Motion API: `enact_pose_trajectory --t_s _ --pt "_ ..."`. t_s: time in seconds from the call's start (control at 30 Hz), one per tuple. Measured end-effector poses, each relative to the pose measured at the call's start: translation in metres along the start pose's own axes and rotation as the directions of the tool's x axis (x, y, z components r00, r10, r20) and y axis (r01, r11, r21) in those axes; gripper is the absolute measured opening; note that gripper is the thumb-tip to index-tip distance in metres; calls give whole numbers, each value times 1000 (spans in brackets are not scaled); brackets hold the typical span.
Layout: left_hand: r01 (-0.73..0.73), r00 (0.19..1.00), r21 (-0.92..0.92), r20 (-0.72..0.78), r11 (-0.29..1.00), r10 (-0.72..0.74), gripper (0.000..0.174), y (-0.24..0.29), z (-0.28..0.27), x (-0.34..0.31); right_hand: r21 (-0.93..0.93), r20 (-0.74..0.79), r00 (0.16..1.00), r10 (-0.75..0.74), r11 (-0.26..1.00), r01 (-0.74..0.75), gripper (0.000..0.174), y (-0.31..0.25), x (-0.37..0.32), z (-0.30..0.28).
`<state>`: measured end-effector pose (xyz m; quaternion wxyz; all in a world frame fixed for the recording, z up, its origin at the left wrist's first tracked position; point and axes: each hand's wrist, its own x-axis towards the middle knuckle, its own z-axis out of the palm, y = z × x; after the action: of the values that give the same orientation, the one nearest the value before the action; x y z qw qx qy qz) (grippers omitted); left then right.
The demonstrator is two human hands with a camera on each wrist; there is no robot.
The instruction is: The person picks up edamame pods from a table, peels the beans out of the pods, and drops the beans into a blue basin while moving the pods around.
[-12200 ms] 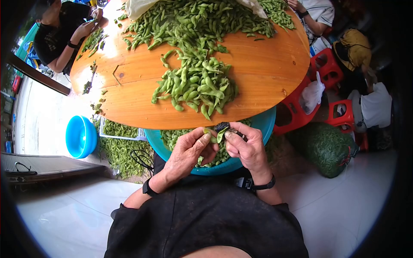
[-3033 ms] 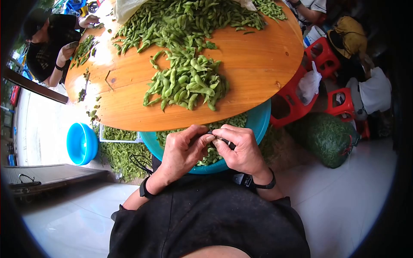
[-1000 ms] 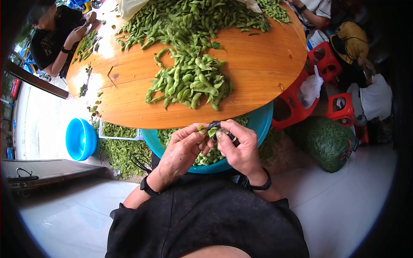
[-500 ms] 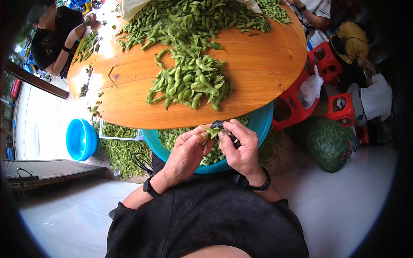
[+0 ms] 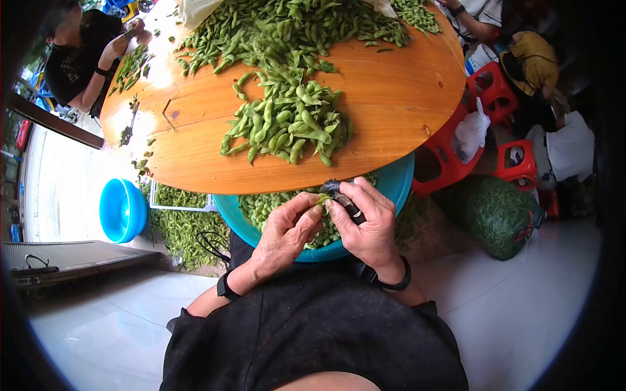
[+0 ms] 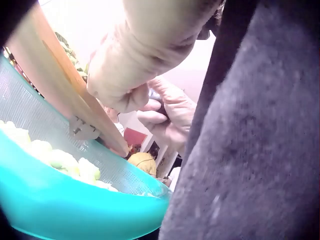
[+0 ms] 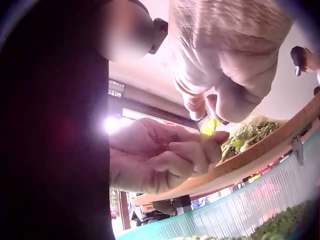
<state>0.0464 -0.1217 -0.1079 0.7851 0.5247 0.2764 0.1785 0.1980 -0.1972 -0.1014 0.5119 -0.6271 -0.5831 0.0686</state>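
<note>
Over the basin, my left hand (image 5: 285,228) pinches a green edamame pod (image 5: 323,199) between thumb and forefinger. My right hand (image 5: 368,221) meets it there, its thumb and forefinger also on the pod. Dark wraps (image 5: 331,187) cover parts of the right fingers. In the right wrist view the pod (image 7: 209,128) shows yellow-green between both hands' fingertips, while in the left wrist view the fingers hide it. Below is a turquoise basin (image 5: 399,186), holding many shelled beans (image 5: 261,207). A heap of pods (image 5: 287,130) lies on the wooden table (image 5: 391,111) in front.
The table's near edge overhangs the basin. At left stand a blue basin (image 5: 122,210) and a white crate (image 5: 182,208) beside pods on the floor. Red stools (image 5: 450,156) and a full green net sack (image 5: 492,218) are at right. Other people sit around.
Half a second ago the pod showed broad and spread between the fingertips; now only a small part shows. The right forefinger has lifted slightly. Both hands stay over the basin.
</note>
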Motion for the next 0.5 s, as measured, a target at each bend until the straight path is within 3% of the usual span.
enact_pose_trajectory --t_s 0.17,0.2,0.27,0.37,0.43,0.5 --pt "1 1000 14 -6 1000 -1 20 1 0 0 39 22 987 160 986 -161 26 -16 7 -1" --pt "-18 1000 53 -21 998 19 19 -1 1 1 39 23 987 161 986 -162 26 -15 6 2" --pt "-35 999 93 -35 995 38 20 -7 0 4 17 -20 1000 11 1000 -11 25 -12 4 8" --pt "-72 996 52 -43 996 74 22 -11 -1 5 71 -27 999 18 997 -16 23 -8 2 7" --pt "7 1000 -64 3 998 -7 27 -5 -1 3 140 -14 992 127 982 -124 20 -3 3 4" --pt "78 997 -160 23 984 -76 23 -2 -1 1 322 66 883 465 827 -460 18 -3 -1 -5"
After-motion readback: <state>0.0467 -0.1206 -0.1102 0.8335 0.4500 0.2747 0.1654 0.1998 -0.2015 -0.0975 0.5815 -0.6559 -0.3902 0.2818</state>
